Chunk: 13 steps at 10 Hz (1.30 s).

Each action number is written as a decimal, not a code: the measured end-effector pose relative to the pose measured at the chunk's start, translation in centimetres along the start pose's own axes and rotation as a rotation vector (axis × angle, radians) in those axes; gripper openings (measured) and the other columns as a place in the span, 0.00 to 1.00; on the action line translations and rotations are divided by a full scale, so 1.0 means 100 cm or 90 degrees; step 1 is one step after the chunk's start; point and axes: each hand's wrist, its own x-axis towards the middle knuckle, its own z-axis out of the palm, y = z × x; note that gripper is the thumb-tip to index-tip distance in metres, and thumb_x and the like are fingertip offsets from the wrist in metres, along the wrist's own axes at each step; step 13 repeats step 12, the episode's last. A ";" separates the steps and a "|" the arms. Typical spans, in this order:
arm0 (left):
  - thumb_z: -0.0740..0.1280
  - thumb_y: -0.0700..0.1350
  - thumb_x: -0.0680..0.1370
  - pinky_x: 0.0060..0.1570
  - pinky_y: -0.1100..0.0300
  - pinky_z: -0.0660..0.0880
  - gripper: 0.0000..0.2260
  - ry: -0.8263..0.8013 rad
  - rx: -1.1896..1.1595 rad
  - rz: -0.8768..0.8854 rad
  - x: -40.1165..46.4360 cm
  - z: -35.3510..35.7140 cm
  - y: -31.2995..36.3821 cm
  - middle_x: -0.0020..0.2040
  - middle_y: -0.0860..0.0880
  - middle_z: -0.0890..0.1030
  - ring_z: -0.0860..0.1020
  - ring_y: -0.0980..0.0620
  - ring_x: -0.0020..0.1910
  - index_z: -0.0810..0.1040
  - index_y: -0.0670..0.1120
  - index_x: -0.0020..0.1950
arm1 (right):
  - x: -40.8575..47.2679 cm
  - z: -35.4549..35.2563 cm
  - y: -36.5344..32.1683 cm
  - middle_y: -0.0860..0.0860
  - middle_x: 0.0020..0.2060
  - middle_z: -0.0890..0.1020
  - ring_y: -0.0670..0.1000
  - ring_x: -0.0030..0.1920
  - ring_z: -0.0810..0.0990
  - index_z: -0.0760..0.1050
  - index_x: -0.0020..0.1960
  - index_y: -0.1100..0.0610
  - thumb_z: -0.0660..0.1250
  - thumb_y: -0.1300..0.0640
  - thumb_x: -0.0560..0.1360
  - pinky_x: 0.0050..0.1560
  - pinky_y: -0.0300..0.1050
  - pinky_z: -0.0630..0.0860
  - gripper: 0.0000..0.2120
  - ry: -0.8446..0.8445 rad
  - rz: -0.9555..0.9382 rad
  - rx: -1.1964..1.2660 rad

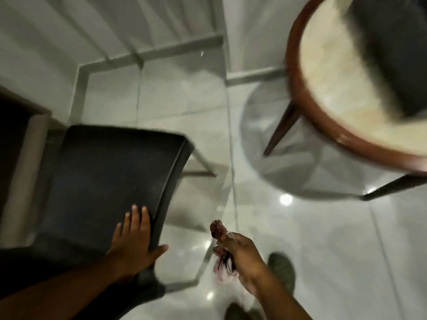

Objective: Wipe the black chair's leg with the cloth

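Observation:
The black chair (111,181) fills the lower left, seen from above, its seat dark and glossy. My left hand (134,243) lies flat on the seat's near right edge, thumb hooked over the rim. One metal leg of the black chair (198,167) shows past the seat's far right corner, and another leg (203,266) slants down below my left thumb. My right hand (242,255) hovers right of the seat, fingers closed around a bunched dark red and pale cloth (218,229). The cloth is clear of both legs. The picture is blurred.
A round brown-rimmed chair (298,105) with a cream cushion stands at the upper right on dark slanted legs. Glossy white floor tiles (184,100) lie between the chairs. My shoes (282,271) show at the bottom. A dark piece of furniture (11,135) stands at the left.

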 end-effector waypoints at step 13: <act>0.55 0.69 0.74 0.74 0.39 0.51 0.41 0.087 -0.130 0.239 0.154 -0.295 0.426 0.80 0.39 0.49 0.50 0.34 0.79 0.52 0.46 0.79 | -0.057 -0.265 -0.486 0.50 0.77 0.30 0.57 0.76 0.27 0.45 0.80 0.41 0.45 0.25 0.71 0.72 0.59 0.31 0.42 0.159 -0.407 -1.007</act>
